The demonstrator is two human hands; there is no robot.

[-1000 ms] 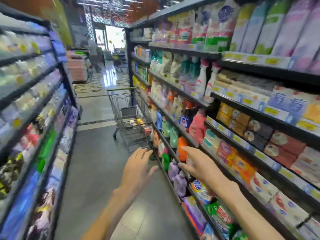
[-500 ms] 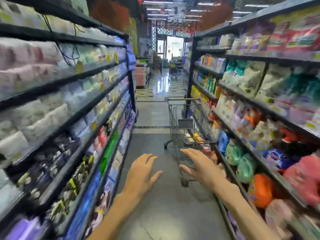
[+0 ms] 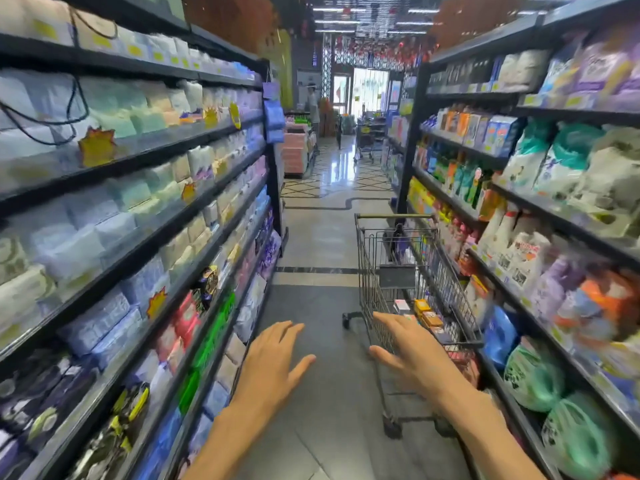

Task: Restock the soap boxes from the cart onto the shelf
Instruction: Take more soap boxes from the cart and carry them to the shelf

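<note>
The aisle runs straight ahead between two long racks of shelves, the left rack stacked with soft packs and the right rack with bottles, bags and boxes. The cart stands parked close against the right rack, most likely so that stock can go from basket to shelf in a short reach. The soap boxes lie low in its basket, yellow and orange ones showing through the wire. Both arms stretch forward, empty. The left hand is flat and spread over the bare floor, holding nothing. The right hand is also spread wide, fingers loose, in front of the cart's near end and gripping nothing, as if heading for the boxes. A second ago the view faced the right rack with the cart well off; since then it has swung down the aisle and the cart looms nearer
</note>
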